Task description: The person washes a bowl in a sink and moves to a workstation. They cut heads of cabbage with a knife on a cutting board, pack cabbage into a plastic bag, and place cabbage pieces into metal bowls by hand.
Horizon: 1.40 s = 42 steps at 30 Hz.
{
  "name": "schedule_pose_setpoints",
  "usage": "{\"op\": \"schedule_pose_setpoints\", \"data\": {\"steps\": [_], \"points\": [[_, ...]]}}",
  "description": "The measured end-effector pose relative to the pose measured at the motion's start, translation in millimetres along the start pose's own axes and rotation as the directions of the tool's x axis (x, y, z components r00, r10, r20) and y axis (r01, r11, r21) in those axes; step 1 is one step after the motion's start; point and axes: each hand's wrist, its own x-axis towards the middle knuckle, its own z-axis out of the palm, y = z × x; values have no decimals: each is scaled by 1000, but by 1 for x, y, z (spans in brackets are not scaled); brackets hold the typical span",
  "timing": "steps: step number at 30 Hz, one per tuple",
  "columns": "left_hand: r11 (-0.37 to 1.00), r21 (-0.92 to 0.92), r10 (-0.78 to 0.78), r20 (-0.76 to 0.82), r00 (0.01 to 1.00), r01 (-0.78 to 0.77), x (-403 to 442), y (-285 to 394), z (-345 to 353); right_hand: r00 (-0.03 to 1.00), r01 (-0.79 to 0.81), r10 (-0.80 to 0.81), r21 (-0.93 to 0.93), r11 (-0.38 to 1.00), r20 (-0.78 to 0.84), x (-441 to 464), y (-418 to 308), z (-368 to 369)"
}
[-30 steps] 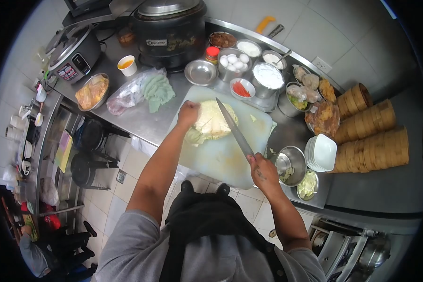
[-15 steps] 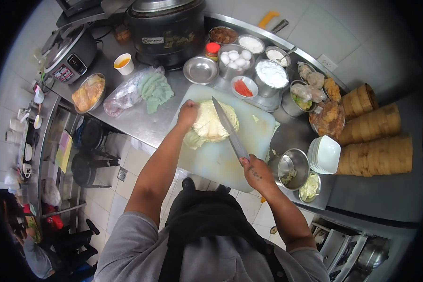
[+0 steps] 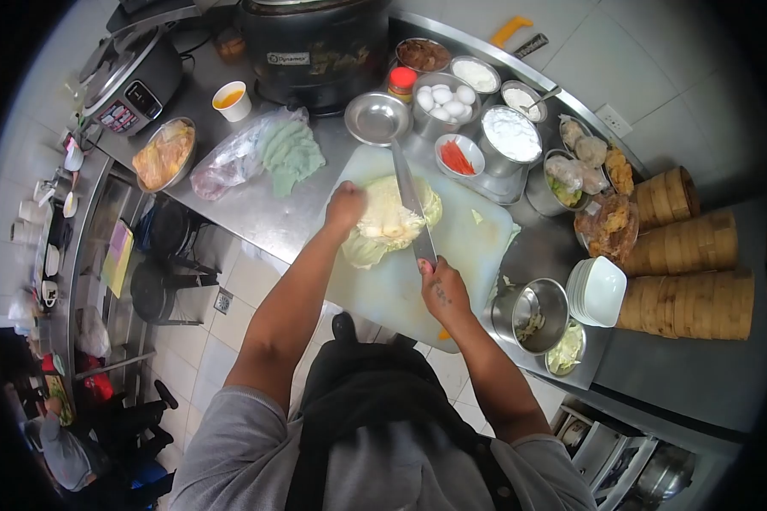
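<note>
Right hand (image 3: 439,294) grips the knife (image 3: 411,200), its blade across the cabbage (image 3: 388,217); the left hand (image 3: 345,207) holds the cabbage's side (fingers bent). Both lie over the board (image 3: 375,294), near a bowl of red strips (image 3: 459,156).

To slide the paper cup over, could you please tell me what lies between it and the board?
In the head view, the clear bag and green cloth lie between the cup and the board.

Observed white eggs (image 3: 443,100) in metal container (image 3: 429,127), beside red-lidded jar (image 3: 401,84). Logged green cloth (image 3: 291,153) against plastic bag (image 3: 230,167); noted bamboo steamers (image 3: 686,251) beside stacked white dishes (image 3: 601,292).
</note>
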Motion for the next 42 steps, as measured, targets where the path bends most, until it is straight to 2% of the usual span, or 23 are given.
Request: {"op": "schedule_pose_setpoints", "data": {"steps": [1,3,4,6,10,12,13,16,18,19,21,22,23,24,25,26,28,32,35,36,38,40,42], "points": [[1000,1,0,0,1000,0,0,-2,1,1000,0,0,1,1000,0,1,1,-4],[993,-57,102,-67,993,-106,2,-4,2,995,30,-25,-47,998,98,2,1,-19],[992,-56,105,-69,992,-109,1,-4,2,995,32,-28,-46,998,96,0,-2,-31],[990,-109,84,-60,995,-90,0,-4,5,973,31,-14,-74,997,229,-4,-8,-51],[1000,4,29,4,1000,-29,-5,-2,8,981,10,-11,8,1000,194,1,-6,-34],[1000,-6,-14,-15,1000,14,-22,3,9,992,92,-97,69,993,75,11,-2,-1],[1000,-6,-21,-16,1000,21,-22,-1,9,993,28,-27,-7,1000,113,16,-4,11],[997,59,44,-69,997,-40,-17,-6,8,995,61,-63,36,998,75,14,-3,16],[987,-156,16,-39,999,-22,-21,-1,6,996,50,-54,56,997,77,11,-9,9],[986,-162,25,-47,999,-32,-26,4,5,996,28,-34,83,996,80,12,-12,3],[968,-245,-57,18,998,60,-49,10,3,996,22,-29,90,996,87,11,-20,-4],[970,-237,-53,19,998,56,-69,18,3,995,7,-16,96,995,100,9,-23,-5],[948,-308,-89,-31,996,75,-89,32,3,996,7,-17,105,994,92,10,-20,-4],[921,-380,-126,-78,989,87,-101,40,3,995,58,-66,94,994,81,12,-17,-2],[887,-443,-149,-10,989,129,-95,32,3,991,109,-115,82,991,67,14,-15,-2],[891,-439,-136,-13,991,117,-91,26,6,991,114,-119,87,990,55,17,-11,-4],[846,-531,-29,-138,990,-49,-82,9,13,984,143,-141,-17,990,106,21,-14,-16],[881,-447,90,-161,983,-154,-66,-9,12,986,125,-118,-58,990,115,-2,-32,-79],[855,-514,21,-79,997,-59,-88,0,-4,996,75,-71,-74,994,55,-26,-29,-107],[850,-527,10,-42,999,-31,-92,-10,-8,1000,6,-3,-118,993,28,-35,-19,-104],[849,-529,-1,0,1000,1,-101,-28,-15,997,-71,71,-151,986,0,-53,7,-82],[844,-536,1,26,1000,13,-106,-36,-20,977,-112,72,-192,975,-203,-60,41,-44],[881,-471,-7,72,997,41,-106,-38,-26,970,-164,126,-180,970,-210,-66,51,-26]]}}
